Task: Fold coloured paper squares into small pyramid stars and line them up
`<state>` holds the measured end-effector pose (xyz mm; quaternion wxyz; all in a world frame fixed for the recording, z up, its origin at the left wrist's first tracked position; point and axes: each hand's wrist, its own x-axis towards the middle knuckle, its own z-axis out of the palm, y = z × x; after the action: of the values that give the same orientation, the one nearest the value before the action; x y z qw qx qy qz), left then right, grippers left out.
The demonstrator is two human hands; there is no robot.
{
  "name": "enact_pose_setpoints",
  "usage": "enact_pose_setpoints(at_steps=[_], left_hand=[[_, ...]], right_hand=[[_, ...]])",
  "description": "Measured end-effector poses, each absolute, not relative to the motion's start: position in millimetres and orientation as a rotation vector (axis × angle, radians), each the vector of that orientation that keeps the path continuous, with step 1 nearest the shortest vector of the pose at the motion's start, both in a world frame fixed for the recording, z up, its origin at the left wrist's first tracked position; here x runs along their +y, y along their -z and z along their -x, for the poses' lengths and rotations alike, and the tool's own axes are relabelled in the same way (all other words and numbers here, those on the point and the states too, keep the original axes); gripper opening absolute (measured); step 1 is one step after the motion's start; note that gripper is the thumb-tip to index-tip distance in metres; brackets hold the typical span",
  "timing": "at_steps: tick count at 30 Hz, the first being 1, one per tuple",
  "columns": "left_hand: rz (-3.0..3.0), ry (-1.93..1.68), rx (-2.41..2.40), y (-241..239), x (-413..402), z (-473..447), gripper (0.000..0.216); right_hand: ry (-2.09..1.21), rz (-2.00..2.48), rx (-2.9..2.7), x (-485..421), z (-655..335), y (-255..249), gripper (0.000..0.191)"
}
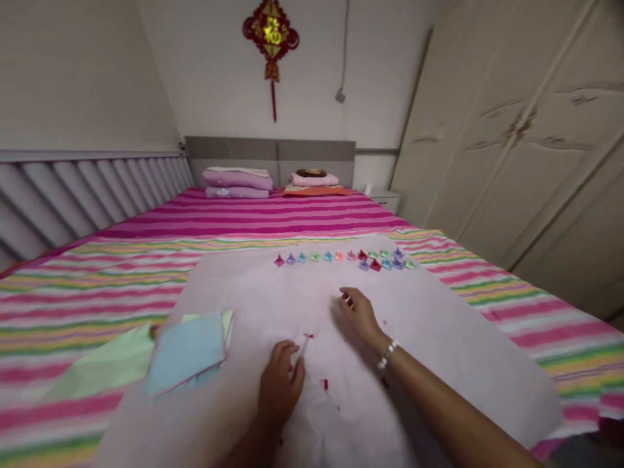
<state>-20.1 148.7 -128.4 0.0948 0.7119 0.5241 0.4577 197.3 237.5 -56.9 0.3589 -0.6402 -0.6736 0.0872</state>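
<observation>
The left hand [283,377] has its thumb and forefinger bent toward each other with a narrow gap; a thin, pale strip with a red end [309,336] lies just beyond these fingertips, and whether they grip it I cannot tell. The right hand [361,315] hangs with loosely curled fingers; dark red shows at their tips, too small to tell whether anything is held. A ring of white beads [389,355] circles that wrist. Beyond the right fingers stretches a line of small, pointed, folded-looking pieces [316,257] in pink, purple, blue, green and red, doubled into two rows at its right end. Nearer than the left fingertips, to their right, sits a small red scrap [325,385]. All this lies on a large, smooth, whitish sheet [244,286]. Well left of the left fingers, flat pale-blue paper [188,354] and a light-green sheet [114,361] overlap, reaching onto the striped cloth [531,322].
</observation>
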Motion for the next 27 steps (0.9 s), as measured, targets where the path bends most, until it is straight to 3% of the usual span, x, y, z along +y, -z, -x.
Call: enact_pose_setpoints(at_steps=[5,15,23,27], left_hand=[[-1.925,-1.397,1.48,121.3,144.9,19.1,0.02],[-1.857,-1.365,1.484,107.7,146.1,35.0,0.016],[-1.933,-1.331,1.699,80.6,123.1,150.3,0.023],[-1.985,-1.316,1.792,75.3,129.0,199.8,0.038]], right_hand=[[-0.286,1.224,-1.974,143.9,-135.8,88.0,0.028],[-0.129,1.339,-2.066,126.5,-117.6,111.3,0.031],[-0.122,1.395,-2.084,122.2,-116.5,109.4,0.034],[-0.102,1.405,-2.086,122.5,-116.0,109.1,0.034]])
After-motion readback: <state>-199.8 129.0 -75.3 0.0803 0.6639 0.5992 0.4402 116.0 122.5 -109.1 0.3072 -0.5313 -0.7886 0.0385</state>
